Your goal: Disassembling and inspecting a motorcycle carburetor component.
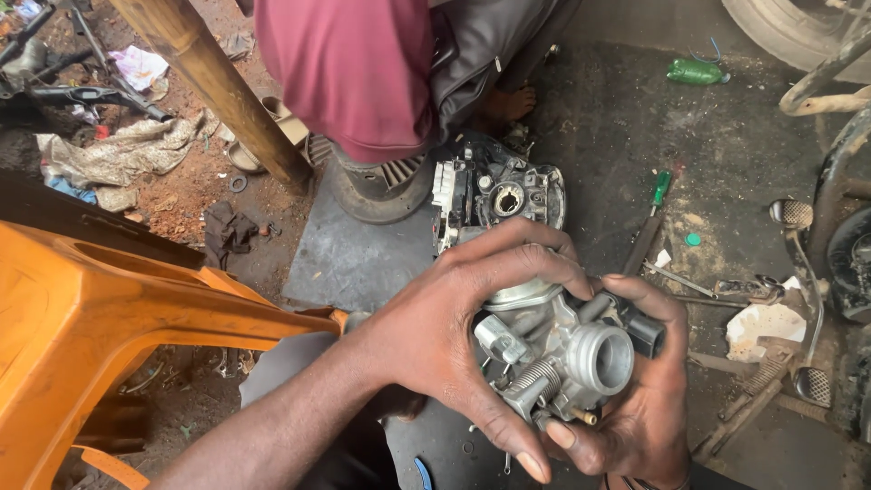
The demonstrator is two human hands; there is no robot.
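Observation:
A silver metal carburettor [562, 354] with a round intake throat, a coil spring and small brass parts is held low in the head view. My left hand [454, 336] wraps over its left side and top, fingers curled around the round cap. My right hand [640, 408] cradles it from below and the right, thumb against a black part on its right side. Both hands grip it together above the dark floor.
A black engine part [499, 195] lies on the floor beyond the hands. Another person in a maroon garment [354, 73] sits at the top. An orange plastic stool [100, 327] stands left. A green-handled screwdriver [655, 204], loose tools, a green bottle [697, 71] and a wooden post [218, 86] surround.

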